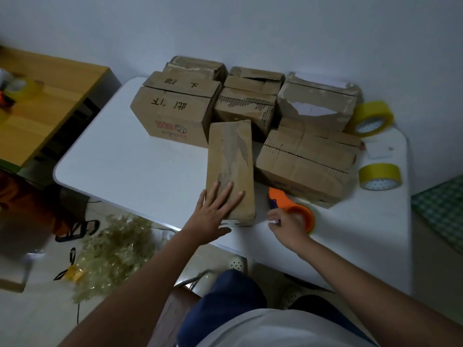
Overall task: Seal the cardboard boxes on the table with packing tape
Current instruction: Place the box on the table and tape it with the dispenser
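Note:
A long narrow cardboard box (230, 159) lies lengthwise at the front of the white table (120, 156). My left hand (215, 211) rests flat on its near end, fingers straight and spread. Just right of it sits an orange tape dispenser (295, 209) holding a roll. My right hand (288, 224) is at the dispenser, fingers curled, pinching what looks like the loose end of the tape. Several more worn cardboard boxes stand behind: a large one with writing (172, 108), a torn one (315, 101) and a low one (305, 161).
Two yellowish tape rolls (373, 118) (379, 176) lie at the table's right side. A wooden table (45, 96) with another tape roll stands to the left. A heap of crumpled used tape (112, 251) lies on the floor beside scissors. A wall backs the table.

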Motion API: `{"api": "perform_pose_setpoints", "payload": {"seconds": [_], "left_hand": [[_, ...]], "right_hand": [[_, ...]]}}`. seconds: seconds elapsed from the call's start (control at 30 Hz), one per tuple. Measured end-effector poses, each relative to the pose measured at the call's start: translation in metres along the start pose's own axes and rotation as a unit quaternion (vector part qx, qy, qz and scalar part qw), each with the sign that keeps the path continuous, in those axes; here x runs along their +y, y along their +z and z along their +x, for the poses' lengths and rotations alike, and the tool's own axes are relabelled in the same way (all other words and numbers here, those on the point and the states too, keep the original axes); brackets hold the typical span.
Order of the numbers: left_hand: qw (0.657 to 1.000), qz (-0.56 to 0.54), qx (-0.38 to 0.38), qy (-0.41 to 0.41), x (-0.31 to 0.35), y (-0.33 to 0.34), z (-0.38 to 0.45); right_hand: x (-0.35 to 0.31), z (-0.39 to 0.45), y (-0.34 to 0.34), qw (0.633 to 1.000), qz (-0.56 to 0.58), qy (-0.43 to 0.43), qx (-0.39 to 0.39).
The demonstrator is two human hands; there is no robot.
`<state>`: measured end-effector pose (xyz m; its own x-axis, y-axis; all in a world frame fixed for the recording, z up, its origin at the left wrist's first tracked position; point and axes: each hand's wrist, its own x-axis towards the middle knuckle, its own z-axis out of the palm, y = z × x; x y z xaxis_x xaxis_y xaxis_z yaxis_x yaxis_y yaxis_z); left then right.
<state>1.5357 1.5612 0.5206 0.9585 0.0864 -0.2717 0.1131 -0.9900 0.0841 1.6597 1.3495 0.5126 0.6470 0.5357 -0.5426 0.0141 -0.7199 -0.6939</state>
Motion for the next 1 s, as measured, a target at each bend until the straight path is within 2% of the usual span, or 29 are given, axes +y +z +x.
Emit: {"api": "perform_pose_setpoints", "payload": {"seconds": [0.17, 0.4, 0.53, 0.67, 0.77, 0.87, 0.93, 1.0], "left_hand": [[0.999, -0.012, 0.029, -0.017, -0.001, 0.005, 0.008], [0.999, -0.016, 0.046, 0.007, -0.012, 0.007, 0.016], [0.999, -0.02, 0.032, 0.017, -0.022, 0.007, 0.014], [0.998, -0.053, 0.037, 0.023, -0.024, 0.002, 0.01], [0.99, -0.121, 0.075, 0.014, -0.018, -0.006, 0.011], [0.956, -0.258, 0.138, -0.004, 0.002, -0.032, 0.021], [0.934, -0.336, 0.12, -0.035, 0.018, -0.048, 0.03], [0.94, -0.33, 0.083, -0.035, 0.029, -0.052, 0.039]], "right_hand": [[0.027, 0.006, -0.016, 0.992, -0.045, 0.008, 0.117], [0.032, 0.023, -0.011, 0.99, -0.102, 0.025, 0.09], [0.026, 0.025, -0.005, 0.981, -0.173, 0.05, 0.077], [0.024, 0.014, -0.018, 0.968, -0.216, 0.027, 0.125], [0.022, 0.003, -0.038, 0.977, -0.161, -0.001, 0.138], [0.018, -0.007, -0.056, 0.977, -0.141, -0.009, 0.162], [0.015, -0.013, -0.066, 0.972, -0.144, 0.003, 0.186], [0.014, -0.017, -0.073, 0.97, -0.151, 0.018, 0.192]]}}
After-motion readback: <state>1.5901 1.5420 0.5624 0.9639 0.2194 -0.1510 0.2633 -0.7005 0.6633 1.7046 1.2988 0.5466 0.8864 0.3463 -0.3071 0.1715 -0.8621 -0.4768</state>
